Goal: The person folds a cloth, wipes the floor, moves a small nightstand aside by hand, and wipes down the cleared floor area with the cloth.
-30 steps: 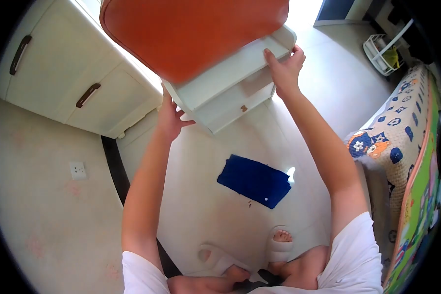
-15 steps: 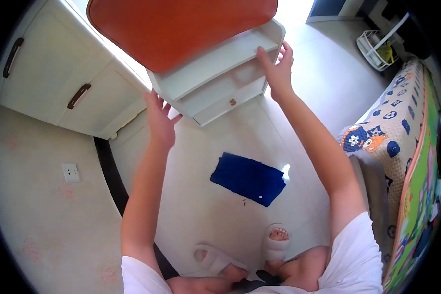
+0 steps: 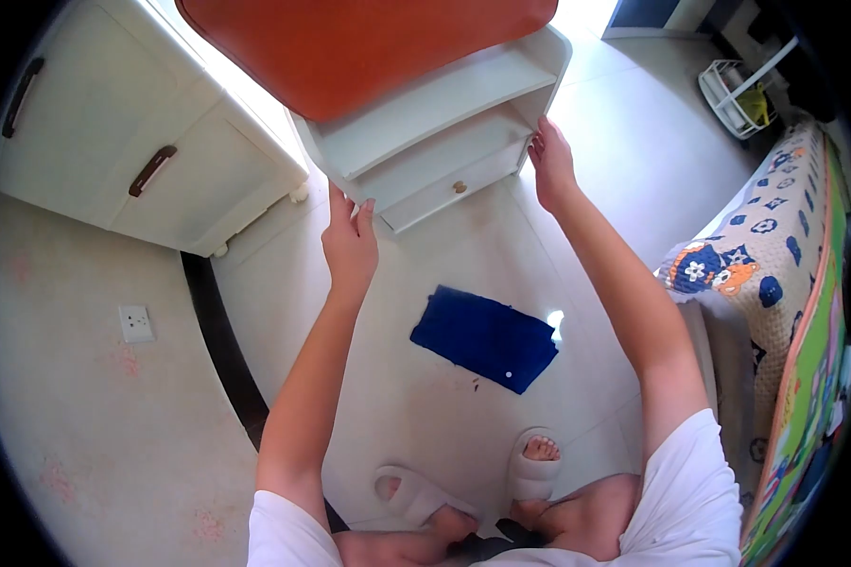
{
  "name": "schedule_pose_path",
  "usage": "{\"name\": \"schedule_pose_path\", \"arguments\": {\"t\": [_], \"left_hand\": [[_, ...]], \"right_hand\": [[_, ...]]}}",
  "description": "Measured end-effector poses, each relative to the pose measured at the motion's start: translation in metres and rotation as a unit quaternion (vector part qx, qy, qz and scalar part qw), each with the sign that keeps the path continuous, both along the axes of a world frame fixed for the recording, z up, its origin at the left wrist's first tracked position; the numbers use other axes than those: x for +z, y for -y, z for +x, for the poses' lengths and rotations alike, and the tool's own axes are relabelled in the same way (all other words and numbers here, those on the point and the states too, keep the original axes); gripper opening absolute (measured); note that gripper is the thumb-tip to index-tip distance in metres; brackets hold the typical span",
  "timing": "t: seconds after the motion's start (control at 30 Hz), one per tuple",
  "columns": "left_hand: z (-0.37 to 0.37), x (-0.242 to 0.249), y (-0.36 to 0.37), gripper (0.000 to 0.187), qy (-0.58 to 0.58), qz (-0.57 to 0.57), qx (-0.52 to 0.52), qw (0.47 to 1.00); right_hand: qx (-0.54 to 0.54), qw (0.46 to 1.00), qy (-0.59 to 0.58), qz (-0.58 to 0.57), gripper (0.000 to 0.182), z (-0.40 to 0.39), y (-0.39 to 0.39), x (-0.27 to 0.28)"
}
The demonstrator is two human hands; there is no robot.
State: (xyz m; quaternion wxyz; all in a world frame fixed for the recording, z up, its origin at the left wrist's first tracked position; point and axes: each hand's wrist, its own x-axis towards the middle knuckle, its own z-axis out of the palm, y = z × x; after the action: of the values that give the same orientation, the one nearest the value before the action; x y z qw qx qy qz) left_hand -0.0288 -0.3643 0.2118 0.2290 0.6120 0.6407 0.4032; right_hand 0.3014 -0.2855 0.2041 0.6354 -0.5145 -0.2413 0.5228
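Note:
A small white shelf unit with a drawer and a round knob stands ahead of me, an orange-brown padded piece over its top. My left hand is at the unit's left side near the drawer, its fingers around the lower side edge. On the right side, my right hand has its fingers against the side panel, the thumb near the front edge. Both hands grip the unit by its sides. Below them, a folded dark blue cloth lies on the floor.
White cabinets with dark handles stand at the left, above a wall socket. A bed with a patterned cover runs along the right. A white wire basket is at the upper right. My slippered feet are below.
My left hand has moved right and slightly down, closing on the unit's side. My right hand has slid lower along the other side. The view has shifted slightly.

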Motion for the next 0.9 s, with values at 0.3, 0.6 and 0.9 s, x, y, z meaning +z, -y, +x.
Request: {"name": "schedule_pose_path", "arguments": {"t": [0.3,0.6,0.9], "left_hand": [[-0.005,0.000,-0.020,0.073,-0.019,-0.006,-0.004,1.000],[-0.001,-0.001,-0.064,0.073,-0.029,0.012,-0.007,0.999],[0.016,0.015,-0.105,0.083,-0.043,-0.041,-0.006,0.998]], "right_hand": [[0.025,0.998,0.000,0.056,0.040,-0.007,-0.006,0.013],[0.026,0.999,0.020,0.043,0.042,-0.001,-0.046,0.007],[0.038,0.996,0.057,0.062,0.056,0.005,-0.092,0.000]]}}
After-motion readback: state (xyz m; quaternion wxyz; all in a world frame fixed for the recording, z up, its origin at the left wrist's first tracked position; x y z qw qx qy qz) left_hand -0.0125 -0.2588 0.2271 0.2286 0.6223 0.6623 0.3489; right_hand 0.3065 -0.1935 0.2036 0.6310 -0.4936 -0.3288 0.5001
